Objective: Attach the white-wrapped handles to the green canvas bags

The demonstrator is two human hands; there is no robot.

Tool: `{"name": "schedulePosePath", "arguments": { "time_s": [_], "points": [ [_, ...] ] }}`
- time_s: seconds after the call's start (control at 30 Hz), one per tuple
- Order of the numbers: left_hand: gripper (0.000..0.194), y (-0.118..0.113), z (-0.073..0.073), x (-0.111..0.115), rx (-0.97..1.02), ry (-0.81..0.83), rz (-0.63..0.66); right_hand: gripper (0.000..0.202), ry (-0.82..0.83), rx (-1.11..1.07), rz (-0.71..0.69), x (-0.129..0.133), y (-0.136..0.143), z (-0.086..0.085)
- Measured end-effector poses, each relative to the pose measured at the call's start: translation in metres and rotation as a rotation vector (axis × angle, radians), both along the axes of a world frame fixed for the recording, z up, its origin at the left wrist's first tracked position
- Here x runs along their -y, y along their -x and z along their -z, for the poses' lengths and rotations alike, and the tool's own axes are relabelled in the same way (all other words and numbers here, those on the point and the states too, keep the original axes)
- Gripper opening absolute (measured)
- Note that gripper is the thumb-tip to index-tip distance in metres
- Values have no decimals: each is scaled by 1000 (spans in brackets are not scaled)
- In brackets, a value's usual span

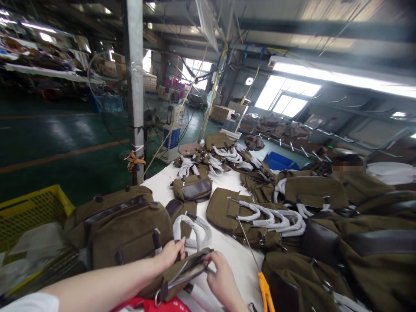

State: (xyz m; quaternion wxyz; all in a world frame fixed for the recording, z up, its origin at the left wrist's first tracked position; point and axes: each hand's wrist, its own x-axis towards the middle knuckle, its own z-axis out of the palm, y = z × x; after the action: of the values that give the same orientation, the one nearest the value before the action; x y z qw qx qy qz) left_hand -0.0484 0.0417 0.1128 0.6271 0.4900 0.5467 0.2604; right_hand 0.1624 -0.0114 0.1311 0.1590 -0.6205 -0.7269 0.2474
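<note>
Two bare hands meet on an olive canvas bag (182, 275) lying at the near edge of a white worktable (234, 255). The left hand (170, 253) curls over the bag's upper edge, fingers pressed together on the fabric beside a white-wrapped handle (191, 229). The right hand (222, 277) sits at the bag's open mouth, thumb and forefinger pinching its dark trim while the other fingers fold under. The bag lies tilted between the two hands, a metal ring (158, 298) showing at its lower corner. Just to the left rests a larger olive bag (126, 229) with dark straps, and beyond it a yellow plastic crate (30, 210). More olive bags with wrapped handles (260, 214) cover the table farther back and to the right. An orange strap (265, 292) lies near the right wrist. A white pillar (135, 86) rises behind the table over the green floor (65, 143).
</note>
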Motion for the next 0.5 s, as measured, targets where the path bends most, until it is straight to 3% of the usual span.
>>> {"name": "schedulePosePath", "arguments": {
  "time_s": [0.07, 0.17, 0.27, 0.37, 0.43, 0.5],
  "points": [
    [74, -1, -5, -2, -2, 1, 44, 36, 58, -133, -142, 7, 9, -3],
    [71, 2, -20, -2, -188, -122, 203, 24, 139, -146, -188, 12, 14, -4],
    [46, 15, -45, -11, -482, -424, 416, 24, 83, -89, -176, 17, 13, -14],
    [37, 30, -69, -33, -720, -562, 615, 12, -37, 86, -179, 28, 13, -33],
    [24, 35, -84, -49, -883, -604, 616, 15, -74, 188, -239, 37, 16, -43],
    [26, 36, -100, -60, -974, -650, 507, 18, -66, 205, -241, 44, 17, -51]
  ]
}}
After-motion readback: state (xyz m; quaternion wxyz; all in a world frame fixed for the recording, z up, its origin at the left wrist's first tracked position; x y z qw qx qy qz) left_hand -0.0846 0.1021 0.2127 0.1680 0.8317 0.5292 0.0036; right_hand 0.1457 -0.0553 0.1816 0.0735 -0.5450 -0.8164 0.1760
